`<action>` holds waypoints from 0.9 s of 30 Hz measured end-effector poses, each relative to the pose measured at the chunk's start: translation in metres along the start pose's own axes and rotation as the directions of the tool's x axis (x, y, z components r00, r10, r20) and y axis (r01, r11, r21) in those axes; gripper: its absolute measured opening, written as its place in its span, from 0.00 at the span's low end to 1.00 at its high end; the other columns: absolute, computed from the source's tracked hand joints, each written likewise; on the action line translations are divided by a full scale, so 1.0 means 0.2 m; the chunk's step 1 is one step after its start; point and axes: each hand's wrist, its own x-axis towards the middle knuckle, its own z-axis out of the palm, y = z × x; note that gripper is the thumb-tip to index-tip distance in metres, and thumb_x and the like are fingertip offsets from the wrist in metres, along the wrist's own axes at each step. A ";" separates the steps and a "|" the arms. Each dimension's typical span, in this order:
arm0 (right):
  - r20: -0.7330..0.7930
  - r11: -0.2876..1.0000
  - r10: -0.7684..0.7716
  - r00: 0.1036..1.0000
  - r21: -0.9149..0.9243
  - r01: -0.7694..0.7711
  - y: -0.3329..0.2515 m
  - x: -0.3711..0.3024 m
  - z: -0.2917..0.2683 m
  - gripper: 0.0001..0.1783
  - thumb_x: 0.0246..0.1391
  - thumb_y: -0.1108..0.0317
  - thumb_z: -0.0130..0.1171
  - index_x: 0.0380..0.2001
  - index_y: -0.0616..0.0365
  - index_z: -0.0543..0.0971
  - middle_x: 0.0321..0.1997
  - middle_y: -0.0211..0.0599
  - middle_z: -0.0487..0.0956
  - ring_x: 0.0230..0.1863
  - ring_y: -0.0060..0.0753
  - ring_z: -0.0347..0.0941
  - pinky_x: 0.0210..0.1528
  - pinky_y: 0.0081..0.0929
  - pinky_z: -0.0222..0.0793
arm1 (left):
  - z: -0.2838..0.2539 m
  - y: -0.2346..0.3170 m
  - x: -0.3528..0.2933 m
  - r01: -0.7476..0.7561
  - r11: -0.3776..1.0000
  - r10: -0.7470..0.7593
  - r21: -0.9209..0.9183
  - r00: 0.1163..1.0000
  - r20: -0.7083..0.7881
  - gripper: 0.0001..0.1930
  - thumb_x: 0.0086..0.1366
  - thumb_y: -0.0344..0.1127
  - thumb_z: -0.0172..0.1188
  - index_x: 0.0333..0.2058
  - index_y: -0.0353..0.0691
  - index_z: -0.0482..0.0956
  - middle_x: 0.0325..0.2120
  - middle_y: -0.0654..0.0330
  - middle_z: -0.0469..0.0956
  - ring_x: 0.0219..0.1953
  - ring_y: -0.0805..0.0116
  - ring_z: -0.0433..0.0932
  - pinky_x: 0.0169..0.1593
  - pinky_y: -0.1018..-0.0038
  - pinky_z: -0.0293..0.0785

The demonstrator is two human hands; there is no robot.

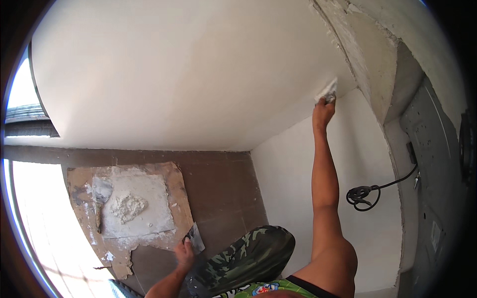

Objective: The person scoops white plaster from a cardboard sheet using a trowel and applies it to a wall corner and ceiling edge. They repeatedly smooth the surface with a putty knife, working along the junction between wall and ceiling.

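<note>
My right arm reaches far up to the white wall (198, 74). At its end my right hand (324, 113) is closed around a putty knife (328, 90) smeared with white filler, its blade at the wall surface near the upper right corner. Low down, my left hand (184, 254) grips a second putty knife (197, 239), whose flat blade points upward beside my knee. Left of that hand, a heap of white filler (128, 206) sits on a pale board (158, 218). Another scraper (101, 198) with a worn handle lies along the board's left side.
Torn, stained cardboard (183, 203) lies under the board on the brown floor (223, 184). A coiled black cable (365, 194) hangs at the right, joined to a grey metal panel (432, 164). My bent camouflage-clad knee (263, 248) is between my arms. Bright light falls at the left.
</note>
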 end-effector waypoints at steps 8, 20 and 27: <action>0.124 0.792 0.486 0.865 0.357 -0.496 0.15 0.29 -0.11 0.33 0.60 0.71 0.49 0.67 0.57 0.54 0.67 0.49 0.63 0.57 0.58 0.70 0.46 0.62 0.76 | 0.01 0.02 0.01 -0.136 0.988 0.129 -0.077 0.988 -0.082 0.18 0.72 0.42 0.48 0.31 0.30 0.74 0.16 0.56 0.71 0.19 0.65 0.69 0.26 0.65 0.65; -0.071 0.994 0.031 0.997 -0.100 -0.038 -0.10 -0.10 -0.02 0.24 0.61 0.69 0.51 0.61 0.60 0.67 0.55 0.54 0.76 0.53 0.53 0.75 0.56 0.44 0.71 | -0.02 0.03 0.00 -0.093 0.991 0.097 0.096 0.994 -0.039 0.18 0.71 0.41 0.48 0.38 0.29 0.76 0.22 0.47 0.76 0.25 0.49 0.76 0.32 0.60 0.69; 0.176 0.748 0.553 0.814 0.325 -0.578 0.23 0.15 -0.08 0.31 0.57 0.70 0.54 0.64 0.57 0.60 0.59 0.48 0.69 0.50 0.51 0.74 0.46 0.49 0.78 | 0.00 0.01 0.01 -0.161 0.976 0.174 0.146 0.981 -0.080 0.18 0.72 0.43 0.48 0.35 0.29 0.75 0.21 0.47 0.75 0.25 0.51 0.75 0.31 0.60 0.68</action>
